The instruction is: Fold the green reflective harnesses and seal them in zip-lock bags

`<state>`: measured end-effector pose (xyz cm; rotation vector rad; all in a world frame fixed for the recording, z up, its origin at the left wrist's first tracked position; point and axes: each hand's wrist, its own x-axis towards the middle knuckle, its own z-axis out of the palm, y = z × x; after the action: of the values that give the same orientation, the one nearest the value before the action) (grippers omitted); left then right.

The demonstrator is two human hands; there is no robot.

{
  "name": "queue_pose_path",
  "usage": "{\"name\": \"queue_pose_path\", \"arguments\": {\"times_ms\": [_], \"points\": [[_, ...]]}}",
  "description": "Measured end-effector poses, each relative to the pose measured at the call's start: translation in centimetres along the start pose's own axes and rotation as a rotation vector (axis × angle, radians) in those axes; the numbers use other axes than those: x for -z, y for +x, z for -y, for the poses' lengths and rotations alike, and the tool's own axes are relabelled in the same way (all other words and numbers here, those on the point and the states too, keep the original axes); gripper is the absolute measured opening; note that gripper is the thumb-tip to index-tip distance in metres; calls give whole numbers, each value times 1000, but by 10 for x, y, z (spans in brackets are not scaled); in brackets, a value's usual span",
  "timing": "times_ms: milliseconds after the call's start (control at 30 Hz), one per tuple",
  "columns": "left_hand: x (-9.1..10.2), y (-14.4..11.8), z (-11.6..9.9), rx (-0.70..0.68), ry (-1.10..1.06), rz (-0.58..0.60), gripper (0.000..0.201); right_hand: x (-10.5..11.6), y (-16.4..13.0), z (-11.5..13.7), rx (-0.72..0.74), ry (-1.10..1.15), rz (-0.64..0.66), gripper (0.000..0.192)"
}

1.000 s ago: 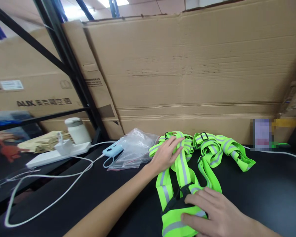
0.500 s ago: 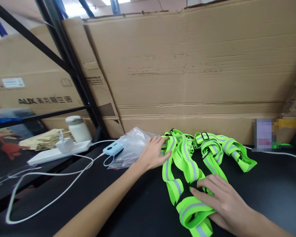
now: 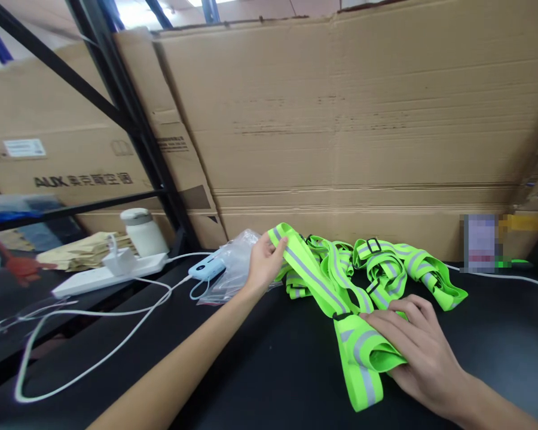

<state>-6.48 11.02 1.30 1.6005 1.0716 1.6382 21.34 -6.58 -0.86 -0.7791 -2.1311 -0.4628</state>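
A neon-green reflective strap [image 3: 316,278] with grey stripes and black buckles runs diagonally across the dark tabletop. Its upper end is pinched between the thumb and fingers of my left hand [image 3: 265,258], raised a little off the surface. My right hand [image 3: 419,352] is closed over the lower part of the strap, where folded loops hang and curl towards me; its thumb is partly hidden. Beyond, more bundled green straps [image 3: 388,272] lie in a tangle, one with a black buckle on top. Behind my left hand is a clear plastic bag [image 3: 233,263].
A light-blue power bank [image 3: 206,269] with a white cable lies left of the bag. Farther left are a white power strip [image 3: 87,283], a white bottle [image 3: 144,232] and brown paper bags [image 3: 87,251]. A cardboard wall [image 3: 341,119] closes off the back; a black metal frame stands left.
My left hand has gone from resting flat by the straps to pinching one and pulling it up and left. My right hand has closed on the strap's lower folds.
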Motion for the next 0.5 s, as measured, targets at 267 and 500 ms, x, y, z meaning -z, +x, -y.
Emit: {"name": "queue_pose_path", "arguments": {"times_ms": [267, 500], "points": [[6, 10, -7, -158, 35, -106, 31, -6, -3, 8, 97, 52, 256, 65], [8, 9, -15, -75, -50, 96, 50, 0, 3, 13, 36, 98, 339, 50]]}}
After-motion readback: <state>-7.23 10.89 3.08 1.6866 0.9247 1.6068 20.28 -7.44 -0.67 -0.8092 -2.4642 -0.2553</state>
